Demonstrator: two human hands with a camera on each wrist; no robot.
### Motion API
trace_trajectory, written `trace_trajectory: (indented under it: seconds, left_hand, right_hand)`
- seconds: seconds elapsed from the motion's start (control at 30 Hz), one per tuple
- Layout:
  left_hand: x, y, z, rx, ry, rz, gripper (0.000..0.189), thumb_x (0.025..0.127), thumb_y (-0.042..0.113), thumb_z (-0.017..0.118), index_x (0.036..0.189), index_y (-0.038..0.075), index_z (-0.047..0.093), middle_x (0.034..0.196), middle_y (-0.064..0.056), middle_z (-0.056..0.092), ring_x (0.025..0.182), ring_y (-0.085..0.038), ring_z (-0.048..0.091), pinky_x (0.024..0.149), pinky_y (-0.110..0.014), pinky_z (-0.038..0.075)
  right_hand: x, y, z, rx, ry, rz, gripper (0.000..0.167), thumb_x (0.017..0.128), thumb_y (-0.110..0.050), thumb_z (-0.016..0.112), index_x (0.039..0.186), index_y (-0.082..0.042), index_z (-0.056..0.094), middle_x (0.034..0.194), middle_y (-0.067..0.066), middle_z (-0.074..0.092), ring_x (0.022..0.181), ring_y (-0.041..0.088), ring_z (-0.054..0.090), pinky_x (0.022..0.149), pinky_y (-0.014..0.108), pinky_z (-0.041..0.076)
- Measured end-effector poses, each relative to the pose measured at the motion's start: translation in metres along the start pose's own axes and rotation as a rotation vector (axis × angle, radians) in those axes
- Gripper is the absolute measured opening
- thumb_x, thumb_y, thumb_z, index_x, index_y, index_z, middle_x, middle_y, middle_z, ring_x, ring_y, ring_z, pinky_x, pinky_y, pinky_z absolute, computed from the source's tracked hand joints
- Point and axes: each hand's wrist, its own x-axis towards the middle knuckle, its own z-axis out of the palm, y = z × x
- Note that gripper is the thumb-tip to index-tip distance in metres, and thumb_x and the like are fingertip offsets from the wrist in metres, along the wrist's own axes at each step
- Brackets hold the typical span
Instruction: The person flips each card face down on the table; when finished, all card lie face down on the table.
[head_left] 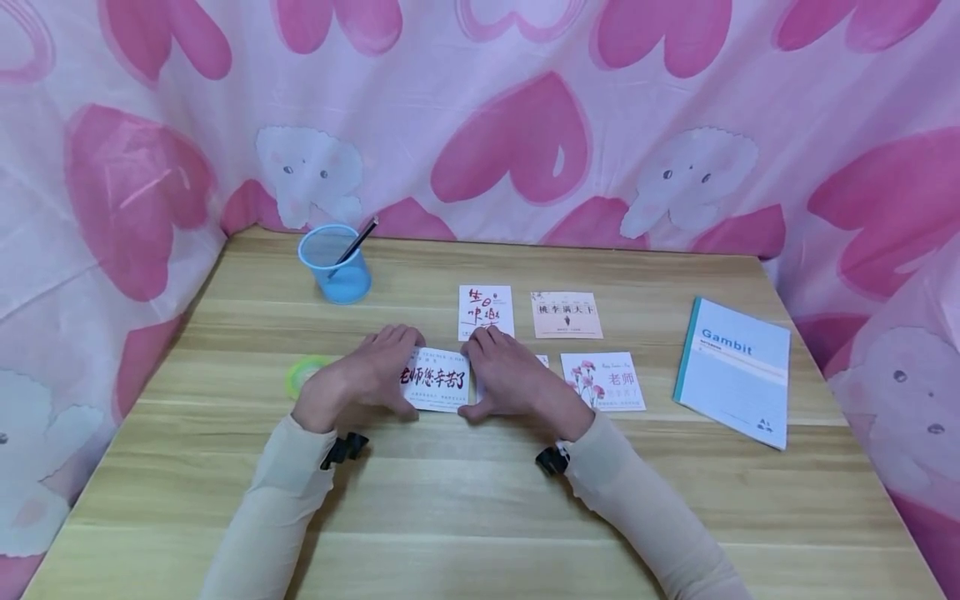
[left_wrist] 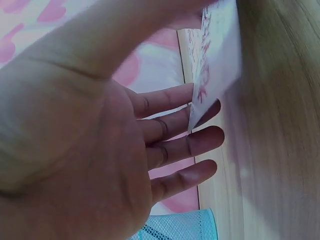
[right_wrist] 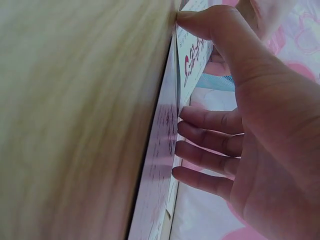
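Observation:
A white card [head_left: 435, 392] with dark red brush lettering is between the two hands, above the table. My left hand [head_left: 363, 373] holds its left edge, thumb at the lower corner and fingers along the upper one. In the left wrist view those fingers are nearly straight behind the card [left_wrist: 220, 55], which slants over the wood. On its right edge my right hand [head_left: 517, 375] grips it, thumb [right_wrist: 195, 20] at the near corner and fingertips by the far one. Under the right hand lies another card [right_wrist: 157, 155], mostly hidden in the head view.
Behind lie a birthday card [head_left: 486, 310] and a peach card [head_left: 567, 317]; a carnation card [head_left: 603, 382] is right of the hands. A Gambit notebook [head_left: 733, 371] lies farther right. A blue mesh cup [head_left: 345, 279] with a pen stands back left. A green ring [head_left: 303, 371] is partly behind the left hand.

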Motion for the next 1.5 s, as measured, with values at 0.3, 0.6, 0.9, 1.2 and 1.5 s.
trace_trajectory:
  seconds: [0.3,0.6,0.9,1.2,1.5]
  left_hand:
    - [-0.003,-0.008,-0.003,-0.072,0.006,0.021,0.092,0.066,0.037,0.091,0.138,0.009,0.040,0.128,-0.004,0.048,0.114,-0.024,0.040,0.102,-0.049,0.030]
    - [0.005,0.001,0.003,0.015,0.113,0.164,0.091,0.067,0.045,0.089,0.136,0.006,0.044,0.132,-0.006,0.047,0.122,-0.026,0.039,0.107,-0.055,0.020]
    - [0.013,0.009,0.010,0.085,0.181,0.222,0.091,0.068,0.061,0.081,0.136,0.011,0.048,0.134,-0.003,0.042,0.122,-0.021,0.035,0.108,-0.050,0.021]
    - [0.002,-0.007,-0.010,-0.332,0.256,0.351,0.084,0.068,0.053,0.086,0.136,0.024,0.047,0.132,0.007,0.044,0.121,-0.017,0.039,0.100,-0.048,0.034]
    - [-0.014,0.012,-0.029,-0.565,0.256,0.488,0.083,0.072,0.013,0.088,0.138,0.003,0.038,0.136,-0.013,0.045,0.125,-0.023,0.041,0.103,-0.051,0.033]
  right_hand:
    - [-0.003,0.001,-0.002,0.088,-0.018,0.005,0.103,0.069,-0.075,0.068,0.139,-0.003,0.043,0.129,0.008,0.044,0.114,0.021,0.039,0.107,0.038,0.033]
    - [-0.004,0.000,-0.004,0.095,0.082,0.021,0.098,0.069,-0.075,0.068,0.134,-0.006,0.046,0.123,0.006,0.046,0.113,0.018,0.042,0.105,0.038,0.035]
    - [-0.004,-0.003,-0.010,0.125,0.155,0.002,0.096,0.067,-0.072,0.072,0.132,-0.006,0.049,0.123,0.003,0.048,0.117,0.017,0.042,0.107,0.038,0.034]
    - [-0.005,0.002,-0.015,0.334,0.223,-0.002,0.103,0.066,-0.067,0.078,0.140,-0.006,0.041,0.124,0.006,0.049,0.103,0.015,0.046,0.090,0.032,0.043]
    - [-0.005,-0.005,-0.015,0.434,0.223,0.001,0.094,0.067,-0.065,0.078,0.136,-0.011,0.042,0.118,0.002,0.051,0.097,0.010,0.047,0.085,0.030,0.045]
